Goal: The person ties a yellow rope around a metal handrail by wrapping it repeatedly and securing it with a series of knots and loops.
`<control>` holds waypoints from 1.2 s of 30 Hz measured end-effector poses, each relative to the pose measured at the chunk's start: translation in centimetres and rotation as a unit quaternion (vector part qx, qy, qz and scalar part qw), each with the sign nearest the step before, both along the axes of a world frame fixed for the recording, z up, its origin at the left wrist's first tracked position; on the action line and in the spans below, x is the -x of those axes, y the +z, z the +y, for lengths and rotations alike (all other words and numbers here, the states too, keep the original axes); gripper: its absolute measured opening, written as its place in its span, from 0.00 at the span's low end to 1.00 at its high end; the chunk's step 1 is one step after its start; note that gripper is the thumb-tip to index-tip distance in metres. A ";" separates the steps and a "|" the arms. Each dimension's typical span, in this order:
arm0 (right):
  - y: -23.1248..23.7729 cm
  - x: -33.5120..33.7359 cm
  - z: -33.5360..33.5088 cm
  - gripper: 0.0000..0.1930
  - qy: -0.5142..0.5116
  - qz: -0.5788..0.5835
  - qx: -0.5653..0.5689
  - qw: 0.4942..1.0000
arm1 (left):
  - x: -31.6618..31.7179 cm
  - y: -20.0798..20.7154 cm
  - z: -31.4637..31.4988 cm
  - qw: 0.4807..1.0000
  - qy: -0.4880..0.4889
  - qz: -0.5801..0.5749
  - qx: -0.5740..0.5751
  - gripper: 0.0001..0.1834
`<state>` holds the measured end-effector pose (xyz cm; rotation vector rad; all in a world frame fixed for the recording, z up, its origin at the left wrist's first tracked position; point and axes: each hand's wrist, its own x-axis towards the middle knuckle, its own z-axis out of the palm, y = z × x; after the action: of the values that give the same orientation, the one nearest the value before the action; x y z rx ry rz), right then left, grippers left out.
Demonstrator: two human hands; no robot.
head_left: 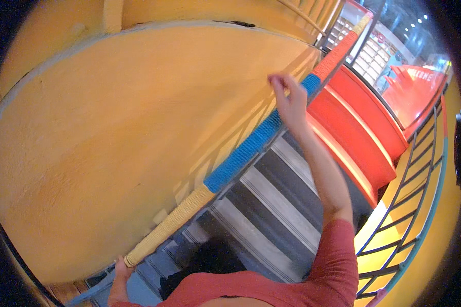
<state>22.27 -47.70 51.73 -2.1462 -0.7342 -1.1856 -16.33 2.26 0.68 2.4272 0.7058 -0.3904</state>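
A sloping handrail [246, 153] wound with cord runs from the lower left to the upper right, in yellow, blue and red stretches. Low on the left, my left hand [121, 267] closes round the rail by the lower end of the yellow winding; its fingers are partly hidden. Farther up, my right hand [291, 102] is raised beside the upper blue stretch, its fingers drawn together and slightly blurred. Whatever they pinch, if anything, is too small to make out. The right arm in its red sleeve [335, 250] crosses over the stairs.
Grey striped stairs [276, 192] lie beneath me, with red steps [348, 123] higher up. An orange-yellow curved wall [123, 123] borders the rail on the left. On the right stands a dark metal railing [407, 215] with a blue-green top bar. A red sign [415, 92] is beyond.
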 end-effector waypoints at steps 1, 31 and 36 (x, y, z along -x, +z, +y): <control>1.9 -3.3 0.5 0.07 0.007 -0.021 0.028 0.999 | 0.0 -0.1 0.1 1.000 -0.004 -0.004 -0.021 0.36; 6.9 -13.8 3.8 0.10 0.038 -0.097 0.079 0.991 | -6.1 -0.9 0.9 0.995 0.054 -0.045 -0.072 0.27; -9.1 -0.9 11.7 0.09 0.276 0.236 0.109 0.925 | -3.6 -2.6 0.6 0.991 0.069 -0.072 -0.090 0.26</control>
<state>23.19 -36.03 42.64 -2.0660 -1.1728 -0.2882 -12.71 2.90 -1.89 2.5250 0.8706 -0.0981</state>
